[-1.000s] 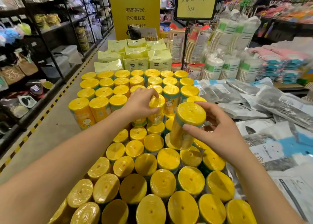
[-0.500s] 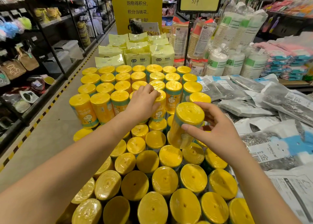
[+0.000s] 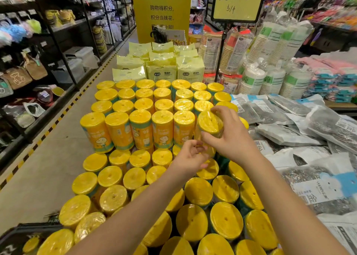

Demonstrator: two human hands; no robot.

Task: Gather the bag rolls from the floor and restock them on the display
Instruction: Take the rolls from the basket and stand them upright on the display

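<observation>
Right hand (image 3: 233,139): gripping yellow bag roll (image 3: 209,122), tilted.
Left hand (image 3: 190,157): loosely curled beneath, empty.
Placement: upright, flush beside front upper row (image 3: 162,127), label outward.
Risk: toppling neighbours.

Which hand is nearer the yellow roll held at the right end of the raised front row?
Right. The right hand grips the roll around its top and side. The left hand hovers just below its base, fingers loosely curled; whether they touch it is unclear.

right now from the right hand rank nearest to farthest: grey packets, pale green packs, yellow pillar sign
1. grey packets, just right of the right hand
2. pale green packs, behind the rolls
3. yellow pillar sign, far back
</observation>
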